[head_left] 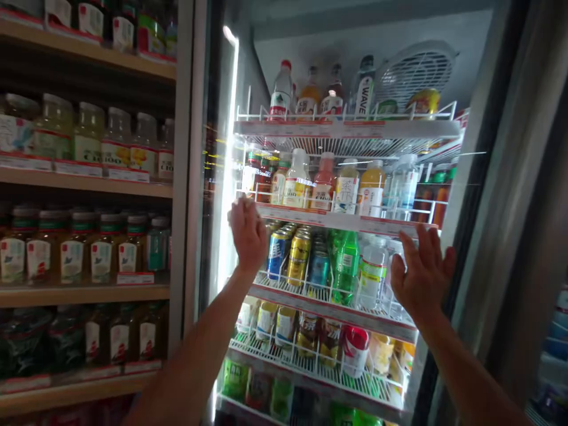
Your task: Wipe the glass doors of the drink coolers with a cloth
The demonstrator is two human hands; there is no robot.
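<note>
My left hand (249, 235) is raised at the left end of a white wire shelf (337, 220) inside a lit drinks fridge. Its fingers are curled together, and whatever they may hold is hidden. My right hand (421, 269) is up near that shelf's right end, fingers spread, with nothing seen in it. Between the hands, on the shelf below, stand a blue can (277, 254), a gold can (299, 258), a green bottle (345, 266) and a clear bottle with a yellow-green label (373, 275). Juice bottles (346, 188) line the shelf above them.
A bright light strip (229, 165) runs down the fridge's left side. The top shelf (346, 129) carries several bottles, with a round fan grille (417, 74) behind. A lower wire shelf (310, 358) holds cans and cups. Wooden shelves (84, 177) with bottled drinks stand at the left.
</note>
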